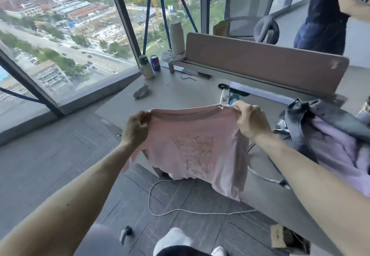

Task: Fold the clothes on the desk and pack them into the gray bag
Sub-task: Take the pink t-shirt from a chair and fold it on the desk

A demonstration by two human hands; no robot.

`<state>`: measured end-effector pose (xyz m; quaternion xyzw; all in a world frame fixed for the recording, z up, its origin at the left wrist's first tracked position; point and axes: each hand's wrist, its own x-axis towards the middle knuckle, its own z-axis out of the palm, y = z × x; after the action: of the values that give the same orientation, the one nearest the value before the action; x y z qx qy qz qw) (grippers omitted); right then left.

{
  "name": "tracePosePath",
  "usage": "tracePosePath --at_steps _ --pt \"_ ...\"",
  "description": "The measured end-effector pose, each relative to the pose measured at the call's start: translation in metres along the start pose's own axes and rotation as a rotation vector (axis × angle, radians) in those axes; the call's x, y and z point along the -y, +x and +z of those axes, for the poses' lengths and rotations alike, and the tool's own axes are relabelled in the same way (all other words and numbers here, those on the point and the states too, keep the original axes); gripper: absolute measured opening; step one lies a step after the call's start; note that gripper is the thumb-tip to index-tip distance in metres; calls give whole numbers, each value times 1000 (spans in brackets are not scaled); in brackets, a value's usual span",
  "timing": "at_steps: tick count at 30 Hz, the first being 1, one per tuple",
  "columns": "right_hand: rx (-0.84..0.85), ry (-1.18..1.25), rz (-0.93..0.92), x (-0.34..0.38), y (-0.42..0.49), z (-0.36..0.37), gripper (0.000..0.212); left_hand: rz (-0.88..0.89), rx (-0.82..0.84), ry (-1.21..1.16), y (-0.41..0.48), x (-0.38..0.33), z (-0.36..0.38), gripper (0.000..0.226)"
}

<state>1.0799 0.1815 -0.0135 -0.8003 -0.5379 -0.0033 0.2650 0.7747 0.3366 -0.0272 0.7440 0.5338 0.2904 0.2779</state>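
A pink T-shirt with a line drawing on its front hangs in the air over the desk's near-left edge. My left hand grips its left shoulder. My right hand pinches its right shoulder. The shirt is spread between both hands, and its hem dangles below the desk edge. The gray bag lies open on the desk at the right. A lilac garment spills out of the bag's mouth toward me.
A white bottle, a blue can and a grey mouse stand at the desk's far left. A brown divider panel runs along the back. A person and a mesh chair are behind it. A white cable loops on the floor.
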Motion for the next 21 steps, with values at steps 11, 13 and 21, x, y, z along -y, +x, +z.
tracePosePath --at_steps 11,13,21 --pt "117 -57 112 0 68 64 41 102 -17 153 115 42 5 38" --pt "129 -21 215 0 87 84 43 108 32 158 143 51 20 35" --pt "136 84 453 -14 184 181 41 192 218 237 296 101 74 27"
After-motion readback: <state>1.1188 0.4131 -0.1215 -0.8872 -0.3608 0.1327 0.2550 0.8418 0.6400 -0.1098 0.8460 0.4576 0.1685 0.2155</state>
